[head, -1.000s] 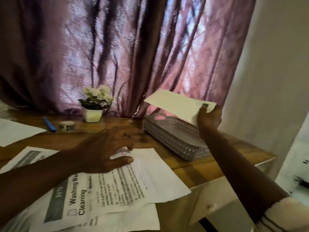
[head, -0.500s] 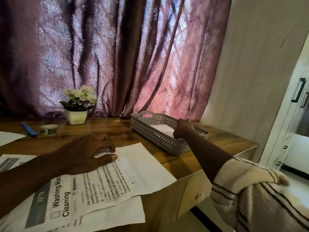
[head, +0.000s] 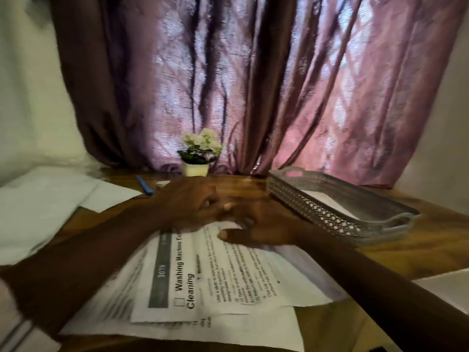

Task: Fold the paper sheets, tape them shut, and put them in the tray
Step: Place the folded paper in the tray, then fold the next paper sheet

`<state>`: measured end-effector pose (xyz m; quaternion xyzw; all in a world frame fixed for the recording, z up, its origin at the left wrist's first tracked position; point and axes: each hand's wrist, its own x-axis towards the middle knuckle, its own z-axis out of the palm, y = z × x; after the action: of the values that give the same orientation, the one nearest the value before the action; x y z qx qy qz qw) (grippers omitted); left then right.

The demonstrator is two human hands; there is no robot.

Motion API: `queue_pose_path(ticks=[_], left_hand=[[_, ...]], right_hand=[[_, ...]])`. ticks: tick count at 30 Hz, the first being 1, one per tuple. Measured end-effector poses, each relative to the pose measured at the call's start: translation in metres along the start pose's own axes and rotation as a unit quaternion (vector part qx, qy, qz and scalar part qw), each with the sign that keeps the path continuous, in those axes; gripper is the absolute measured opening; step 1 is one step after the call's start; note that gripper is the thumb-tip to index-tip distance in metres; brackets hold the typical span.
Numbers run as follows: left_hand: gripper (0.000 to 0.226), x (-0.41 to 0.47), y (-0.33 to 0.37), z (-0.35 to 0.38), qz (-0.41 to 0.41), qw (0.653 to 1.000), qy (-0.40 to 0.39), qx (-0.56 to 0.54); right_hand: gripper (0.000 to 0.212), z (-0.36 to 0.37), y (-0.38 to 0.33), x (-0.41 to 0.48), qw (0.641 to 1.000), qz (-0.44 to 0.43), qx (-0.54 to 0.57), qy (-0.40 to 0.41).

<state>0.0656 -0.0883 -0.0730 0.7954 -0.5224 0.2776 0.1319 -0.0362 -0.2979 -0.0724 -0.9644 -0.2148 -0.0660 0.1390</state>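
Both hands meet at the far edge of the white printed paper sheet (head: 215,275) headed "Washing Machine Cleaning", which lies on other white sheets on the brown wooden surface (head: 431,240). The right hand (head: 264,224) rests flat on it, thumb extended; on the left hand (head: 193,201), blur hides whether the fingers pinch or merely touch the edge. The grey perforated plastic tray (head: 317,212), just right of the hands, holds a folded white paper (head: 327,199).

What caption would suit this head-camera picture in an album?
Left hand and right hand meet at the far edge of the printed sheet; a white paper lies in the grey tray.
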Motion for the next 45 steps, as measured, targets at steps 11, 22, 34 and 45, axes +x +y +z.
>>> queue_pose_path(ticks=[11,22,34,45], left_hand=[[0.060,-0.017,-0.031,0.029,-0.238,0.969,0.013,-0.066],[0.064,-0.017,-0.042,0.027,-0.314,0.927,0.071,-0.192],[0.019,-0.016,-0.045,-0.033,-0.036,0.969,0.135,0.202],[0.062,-0.013,0.000,0.012,-0.116,0.993,0.028,-0.027]], right_hand=[[0.077,0.008,0.056,0.066,0.980,0.172,-0.096,0.010],[0.004,0.015,0.072,0.071,0.878,0.115,0.311,0.347],[0.071,0.012,0.044,0.076,0.735,0.163,0.648,0.114],[0.027,0.024,0.041,0.078,0.821,0.042,0.517,0.237]])
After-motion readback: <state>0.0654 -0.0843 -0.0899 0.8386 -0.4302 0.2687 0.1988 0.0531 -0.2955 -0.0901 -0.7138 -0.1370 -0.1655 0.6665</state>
